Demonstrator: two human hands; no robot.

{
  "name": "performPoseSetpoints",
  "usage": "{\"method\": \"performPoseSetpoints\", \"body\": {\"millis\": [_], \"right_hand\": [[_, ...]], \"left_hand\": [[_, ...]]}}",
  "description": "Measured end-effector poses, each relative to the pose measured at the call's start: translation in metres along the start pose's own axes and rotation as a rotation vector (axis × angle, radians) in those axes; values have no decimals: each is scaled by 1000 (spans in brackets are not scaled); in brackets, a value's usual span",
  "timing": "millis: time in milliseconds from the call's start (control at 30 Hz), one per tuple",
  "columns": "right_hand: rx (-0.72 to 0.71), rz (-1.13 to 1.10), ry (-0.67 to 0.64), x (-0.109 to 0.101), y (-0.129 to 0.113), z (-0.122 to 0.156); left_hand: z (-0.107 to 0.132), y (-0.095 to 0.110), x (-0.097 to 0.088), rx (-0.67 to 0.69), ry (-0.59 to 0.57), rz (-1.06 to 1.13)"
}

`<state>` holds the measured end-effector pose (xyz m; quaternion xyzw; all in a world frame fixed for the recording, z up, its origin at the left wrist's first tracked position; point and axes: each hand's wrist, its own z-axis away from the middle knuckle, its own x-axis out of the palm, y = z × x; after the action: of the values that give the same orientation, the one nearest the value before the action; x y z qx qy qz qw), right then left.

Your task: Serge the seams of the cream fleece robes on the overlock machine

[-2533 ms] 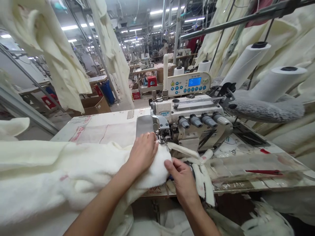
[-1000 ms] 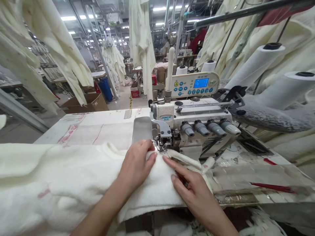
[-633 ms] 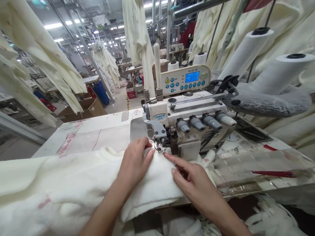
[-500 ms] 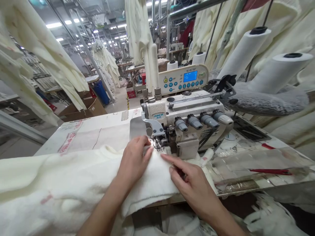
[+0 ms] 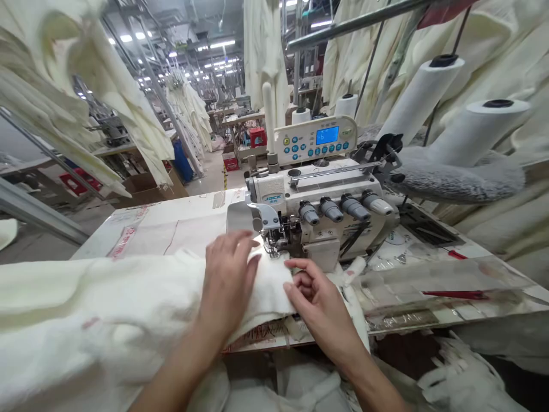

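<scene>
Cream fleece fabric [image 5: 268,292] lies on the machine table, its right part under the presser foot [image 5: 273,246] of a white overlock sewing machine [image 5: 268,194]. My left hand [image 5: 227,280], slightly blurred, rests over the fabric just left of the foot, fingers extended and thumb apart. My right hand [image 5: 315,294] is at the fabric's right edge, in front of the foot. Its thumb and curled fingers close on that edge, while the index finger points toward the foot. The fabric's larger bulk spreads to the left, partly behind my left forearm.
Red-handled tweezers [image 5: 454,294] lie on the plastic-covered table at right. Large thread cones [image 5: 422,94] stand behind the machine, beside its control panel [image 5: 315,140]. Cream garments [image 5: 124,109] hang at left and back. Fabric scraps [image 5: 463,375] sit below the table's right edge.
The fabric's front edge has drawn up closer to the presser foot. My left hand has lifted its fingers from a tighter grip; my right hand has shifted slightly left. The view has turned slightly.
</scene>
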<state>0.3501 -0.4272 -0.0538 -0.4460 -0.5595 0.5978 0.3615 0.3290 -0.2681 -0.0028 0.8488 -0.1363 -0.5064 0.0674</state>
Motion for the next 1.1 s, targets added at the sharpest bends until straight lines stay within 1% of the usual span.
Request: {"method": "performPoseSetpoints", "body": {"millis": [33, 67, 100, 167, 233, 267, 333, 367, 400, 467, 533, 567, 600, 667, 833, 900, 1000, 1100], "right_hand": [[13, -87, -18, 1, 2, 4], [24, -162, -40, 2, 5, 7], [31, -217, -58, 3, 7, 11], [35, -281, -71, 5, 10, 18], [27, -300, -70, 5, 11, 23], [13, -294, -73, 5, 11, 26], [-45, -223, -69, 4, 12, 29], [-104, -138, -41, 2, 12, 30], [-193, -20, 5, 1, 14, 31], [-437, 263, 125, -3, 16, 28], [-689, 496, 213, -7, 16, 23], [-788, 563, 234, -9, 16, 20], [-862, 601, 244, -11, 14, 17], [-943, 626, 253, -13, 12, 12], [-958, 604, 251, -16, 11, 12], [-963, 608, 249, -16, 12, 11], [-962, 620, 254, -16, 10, 6], [-961, 640, 273, -17, 7, -5]], "left_hand": [[13, 8, -1, 60, 31, 29], [26, 15, -1, 117, 19, 72], [38, 21, 0, 163, -11, 108], [56, 28, 4, 207, -92, 123], [65, 29, 8, 217, -117, 97], [66, 28, 11, 226, -97, 86], [65, 24, 14, 257, -8, 66], [63, 22, 15, 275, 53, 56], [61, 21, 15, 291, 109, 48], [57, 21, 15, 326, 171, 32], [53, 22, 14, 369, 185, 9], [52, 23, 13, 392, 183, -3], [51, 23, 12, 411, 174, -12], [51, 20, 12, 423, 132, -21], [56, 2, 14, 330, -85, -136], [55, -4, 14, 309, -111, -181], [49, -8, 13, 279, -123, -176], [37, -9, 9, 226, -190, -146]]}}
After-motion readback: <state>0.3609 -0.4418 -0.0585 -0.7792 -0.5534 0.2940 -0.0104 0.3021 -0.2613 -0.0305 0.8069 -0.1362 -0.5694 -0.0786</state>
